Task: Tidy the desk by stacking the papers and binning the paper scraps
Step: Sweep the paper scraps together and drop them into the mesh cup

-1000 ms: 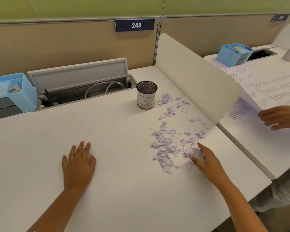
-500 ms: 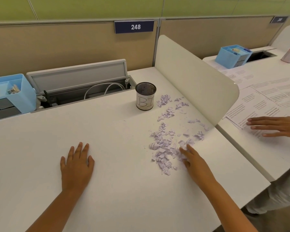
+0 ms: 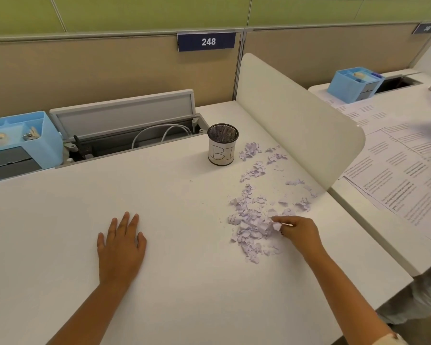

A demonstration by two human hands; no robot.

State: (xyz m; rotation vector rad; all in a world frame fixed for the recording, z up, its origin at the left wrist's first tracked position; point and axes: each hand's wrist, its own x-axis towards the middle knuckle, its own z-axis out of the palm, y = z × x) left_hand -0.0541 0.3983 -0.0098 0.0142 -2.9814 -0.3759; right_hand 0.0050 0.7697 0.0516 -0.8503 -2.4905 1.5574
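Pinching a few paper scraps (image 3: 256, 220) at the near edge of the pile, the right hand (image 3: 299, 231) has its fingers curled round them; the left hand (image 3: 121, 247) lies flat on the desk (image 3: 60, 220), fingers straight, holding nothing. The scraps trail from the hand toward the mesh bin (image 3: 222, 144); printed papers (image 3: 396, 175) lie spread on the neighbouring desk beyond the divider (image 3: 296, 120).

Right hand (image 3: 300, 232) pinches paper scraps (image 3: 253, 220); left hand (image 3: 121, 247) flat on desk (image 3: 184, 295)
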